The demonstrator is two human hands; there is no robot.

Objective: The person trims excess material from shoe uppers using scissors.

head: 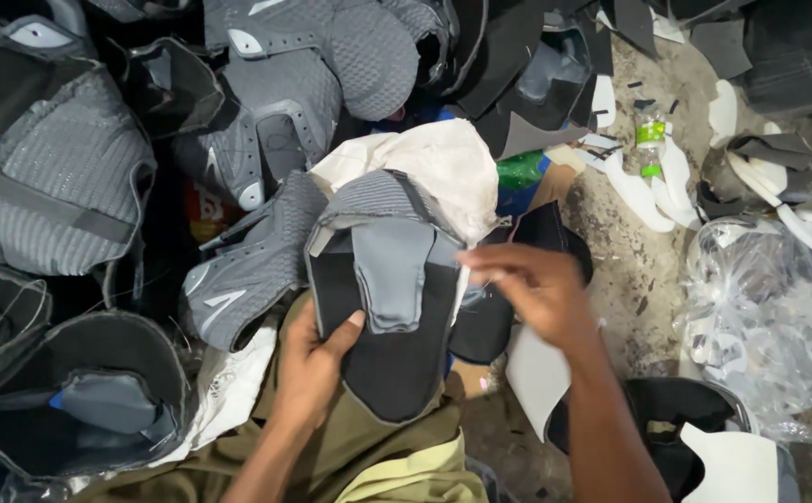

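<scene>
One grey-and-black shoe upper [389,298], above the person's lap, gripped from below by the left hand [311,365]; right hand [529,284] pinches its right edge. One green-capped bottle [649,142] on the floor's far edge.

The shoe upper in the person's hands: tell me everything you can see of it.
The shoe upper is an unfinished flat piece, with no sole. Its toe end is grey knitted mesh, pointing away from the person; a smooth grey tongue lies down the middle, and black lining spreads wide to a rounded lower edge. It is held inner side up, above the lap. The left hand clasps its lower left edge, thumb on the lining. The right hand pinches at its right edge. White cloth lies behind it.
</scene>
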